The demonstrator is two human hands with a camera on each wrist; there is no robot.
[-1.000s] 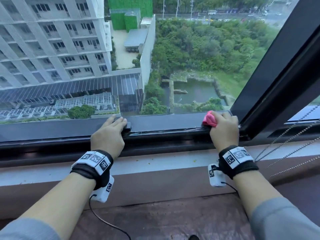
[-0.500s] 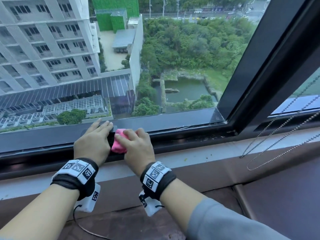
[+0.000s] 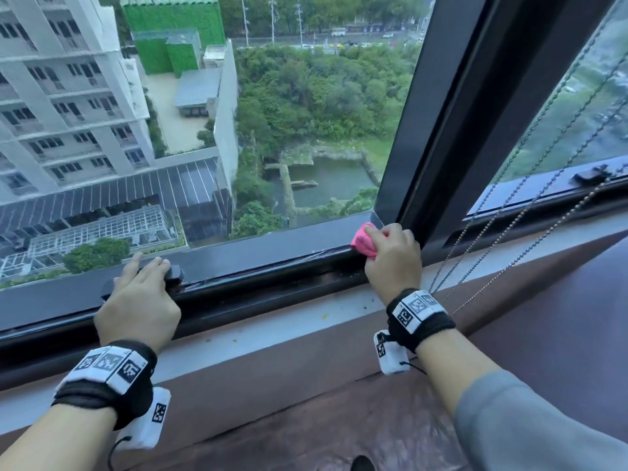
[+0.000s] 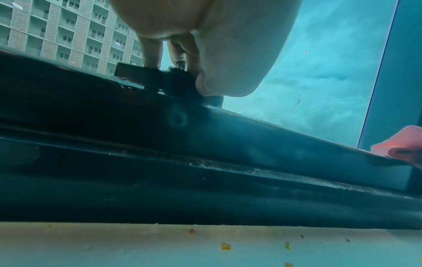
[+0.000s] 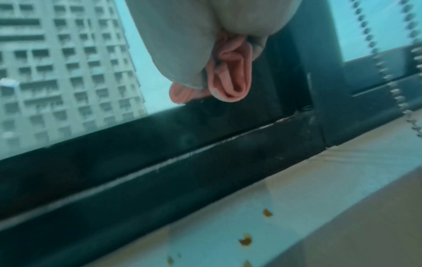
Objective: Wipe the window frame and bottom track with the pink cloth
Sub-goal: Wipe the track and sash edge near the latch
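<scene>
While the right hand [image 3: 394, 258] clamps its curled fingers round the bunched pink cloth [image 3: 364, 242], it presses that cloth onto the dark bottom rail of the window frame [image 3: 272, 248], at about two o'clock from the middle of the head view, right in the corner where the rail meets the dark upright post [image 3: 452, 107]. From the right wrist, the pink cloth [image 5: 230, 83] shows as folded layers squeezed between thumb and fingers, its lower edge touching the top of the rail.

At about nine o'clock the left hand [image 3: 139, 300] lies flat with straight fingers over a small black window latch [image 3: 173, 274] fixed on the same rail; it grips nothing. From the left wrist the fingertips [image 4: 150, 56] rest on top of the latch [image 4: 157, 79], with the cloth [image 4: 402, 144] far off at three o'clock. The two hands are well apart along the rail.

Below the rail runs the bottom track [image 4: 228, 168], a dark groove holding a pale line of dust and grit along its length. Beneath it lies a pale sill [image 3: 272, 329] with a few small yellowish crumbs [image 5: 245, 240] scattered on it. Beaded blind cords [image 3: 503, 239] hang down at three o'clock, just beside the right wrist.
</scene>
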